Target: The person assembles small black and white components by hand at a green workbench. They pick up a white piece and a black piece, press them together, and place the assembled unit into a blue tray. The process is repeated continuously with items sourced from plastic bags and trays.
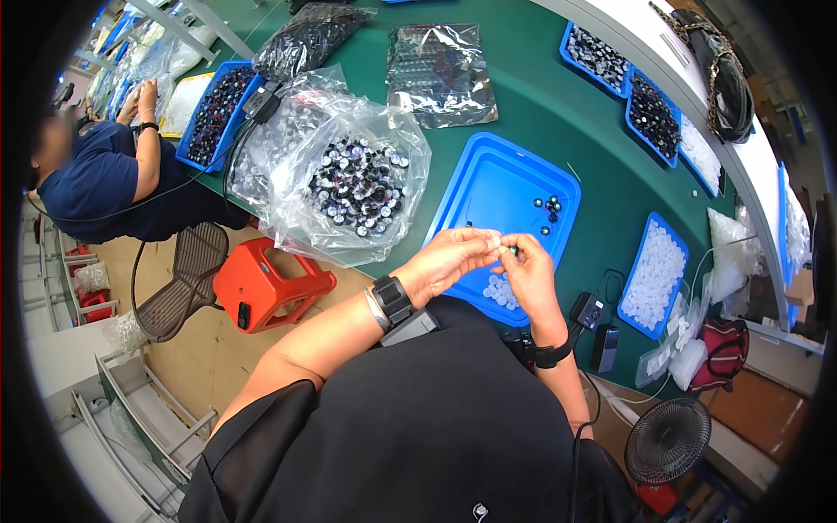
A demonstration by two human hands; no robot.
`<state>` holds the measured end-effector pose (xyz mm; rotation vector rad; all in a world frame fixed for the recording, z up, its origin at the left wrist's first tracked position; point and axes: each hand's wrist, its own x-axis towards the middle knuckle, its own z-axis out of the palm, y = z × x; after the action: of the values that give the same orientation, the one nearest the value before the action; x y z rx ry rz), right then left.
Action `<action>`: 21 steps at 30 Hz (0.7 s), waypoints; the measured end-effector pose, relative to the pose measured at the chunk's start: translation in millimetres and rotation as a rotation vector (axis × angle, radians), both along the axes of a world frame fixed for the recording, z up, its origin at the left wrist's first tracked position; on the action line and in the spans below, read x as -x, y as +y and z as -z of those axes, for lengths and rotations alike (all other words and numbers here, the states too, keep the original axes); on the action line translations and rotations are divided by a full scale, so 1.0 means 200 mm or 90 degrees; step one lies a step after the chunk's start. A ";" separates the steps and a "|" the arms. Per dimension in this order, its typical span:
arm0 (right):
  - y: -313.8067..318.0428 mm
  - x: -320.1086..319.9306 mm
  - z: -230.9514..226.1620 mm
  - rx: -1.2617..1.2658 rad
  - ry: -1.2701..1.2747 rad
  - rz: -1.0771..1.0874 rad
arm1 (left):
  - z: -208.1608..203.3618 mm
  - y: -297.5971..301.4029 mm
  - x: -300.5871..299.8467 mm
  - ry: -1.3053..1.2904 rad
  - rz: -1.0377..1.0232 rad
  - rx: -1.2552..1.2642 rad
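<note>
My left hand [455, 259] and my right hand [530, 277] meet over the near part of a blue tray [488, 166]. Between the left fingertips, pinched together, is a small whitish translucent piece [496, 241], partly hidden. The right thumb and fingers close on a small dark green shiny round part [513, 250] right beside it. Whether the two pieces touch, I cannot tell. In the tray, several dark shiny round parts [547, 209] lie toward the right side, and a cluster of white translucent pieces [500, 292] lies under my hands.
Left of the tray stands an open clear bag [357, 187] of dark and clear round parts. A blue bin of white pieces [652, 277] is at the right, near black boxes with cables [588, 310]. A flat plastic pack [442, 74] lies behind. A co-worker [113, 179] sits left, past a red stool [261, 279].
</note>
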<state>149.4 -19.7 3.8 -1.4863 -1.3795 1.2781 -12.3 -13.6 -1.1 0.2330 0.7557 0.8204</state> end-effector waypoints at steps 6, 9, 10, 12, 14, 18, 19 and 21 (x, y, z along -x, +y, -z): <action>0.00 -0.03 0.01 0.033 -0.015 -0.033 | 0.01 -0.01 -0.01 0.068 0.024 -0.028; -0.01 -0.02 0.03 0.027 -0.007 -0.017 | 0.01 -0.01 -0.02 0.106 0.027 -0.051; -0.01 -0.02 0.04 0.036 0.000 -0.024 | 0.02 -0.01 -0.02 0.116 0.027 -0.059; -0.01 -0.02 0.04 0.056 0.014 -0.039 | 0.02 -0.01 -0.02 0.154 0.038 -0.082; -0.01 -0.01 0.04 0.036 0.089 -0.005 | 0.01 0.00 -0.03 0.192 0.055 -0.098; -0.01 -0.03 0.07 0.025 0.128 -0.027 | 0.03 0.01 -0.03 0.243 0.075 -0.131; -0.01 -0.03 0.07 0.030 0.141 -0.018 | 0.04 0.01 -0.03 0.249 0.075 -0.141; -0.01 -0.02 0.05 0.040 0.166 0.001 | 0.04 0.01 -0.03 0.237 0.050 -0.143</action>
<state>153.7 -20.8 -5.3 -1.3071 -1.1758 1.4688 -5.6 -11.2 -8.1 0.6253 0.9947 0.7973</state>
